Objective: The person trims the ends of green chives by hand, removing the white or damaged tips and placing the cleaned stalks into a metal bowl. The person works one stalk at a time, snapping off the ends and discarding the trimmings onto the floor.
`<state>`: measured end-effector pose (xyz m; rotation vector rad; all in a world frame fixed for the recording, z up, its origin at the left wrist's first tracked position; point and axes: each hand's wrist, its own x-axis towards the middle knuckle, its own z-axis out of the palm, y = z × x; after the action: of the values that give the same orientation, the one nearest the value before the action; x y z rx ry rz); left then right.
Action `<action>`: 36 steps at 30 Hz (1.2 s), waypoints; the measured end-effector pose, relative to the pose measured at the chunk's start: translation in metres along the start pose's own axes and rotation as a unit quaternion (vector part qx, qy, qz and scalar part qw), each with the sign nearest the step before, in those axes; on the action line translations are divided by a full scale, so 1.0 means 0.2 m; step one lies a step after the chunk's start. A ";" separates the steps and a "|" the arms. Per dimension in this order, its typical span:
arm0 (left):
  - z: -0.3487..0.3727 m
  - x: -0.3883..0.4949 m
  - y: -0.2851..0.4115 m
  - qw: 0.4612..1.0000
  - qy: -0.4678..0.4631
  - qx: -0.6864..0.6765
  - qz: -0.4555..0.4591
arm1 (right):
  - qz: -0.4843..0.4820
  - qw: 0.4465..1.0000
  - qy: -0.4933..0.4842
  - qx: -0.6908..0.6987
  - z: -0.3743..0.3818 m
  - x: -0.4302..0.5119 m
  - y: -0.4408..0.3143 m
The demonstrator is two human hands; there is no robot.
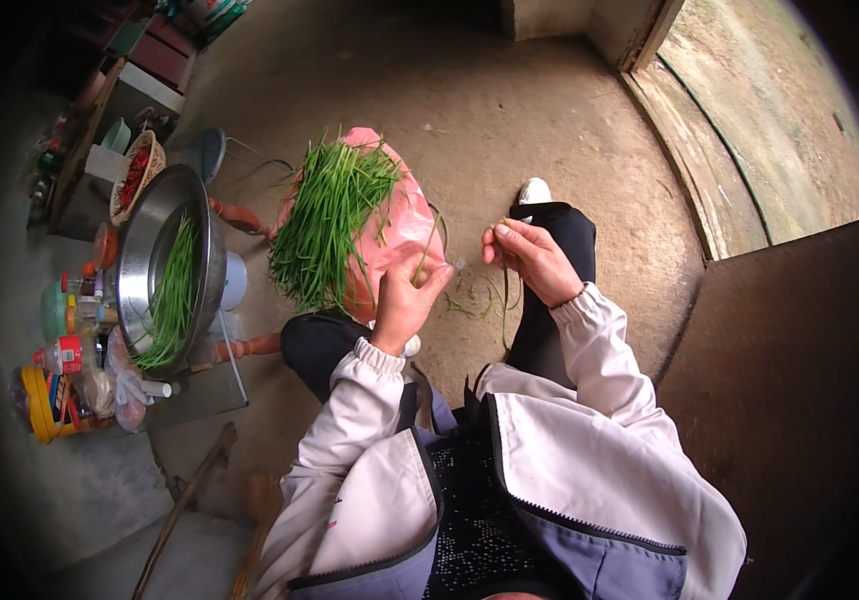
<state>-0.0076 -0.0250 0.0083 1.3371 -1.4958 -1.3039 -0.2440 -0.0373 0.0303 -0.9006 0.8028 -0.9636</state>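
My left hand (408,301) pinches a thin green stalk (427,244) between thumb and fingers, and the stalk points upward. Apart from it on the right, my right hand (533,259) grips a slender, darker green leaf (505,300) that hangs toward the floor. Its fingertips are closed near the top of that strand. Beyond my left hand, a heap of long green leaves, likely Chinese chives (332,217), lies on a pink plastic bag (399,214). What supports the bag is mostly hidden. More of these greens (173,292) rest in a large metal basin (208,262).
Leaf scraps (478,304) litter the floor between my knees. Left of the basin stand several jars and bottles (69,352), and a wicker basket of red peppers (137,176) sits behind it. A wooden stick (182,502) leans at lower left. A doorway threshold (669,157) runs along the right.
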 end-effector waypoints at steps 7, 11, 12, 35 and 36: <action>0.14 -0.02 0.08 0.993 -0.041 -0.096 0.062 | -0.019 0.998 0.005 0.067 0.12 0.04 0.06; 0.15 -0.02 0.07 0.997 -0.062 -0.038 0.002 | 0.018 0.993 -0.010 0.113 0.22 0.07 0.09; 0.16 -0.01 0.07 0.998 -0.048 -0.040 0.001 | 0.016 0.997 0.001 0.080 0.24 0.08 0.09; -0.32 0.02 0.09 0.935 0.094 -0.327 -0.100 | 0.216 0.969 -0.077 0.096 0.00 0.04 0.34; -0.34 0.02 0.09 0.931 0.095 -0.340 -0.097 | 0.220 0.965 -0.084 0.112 0.00 0.02 0.35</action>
<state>0.0525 -0.0444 0.0402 1.1124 -0.6789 -1.5706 -0.2193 -0.0213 -0.0342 -0.5634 0.6939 -0.5641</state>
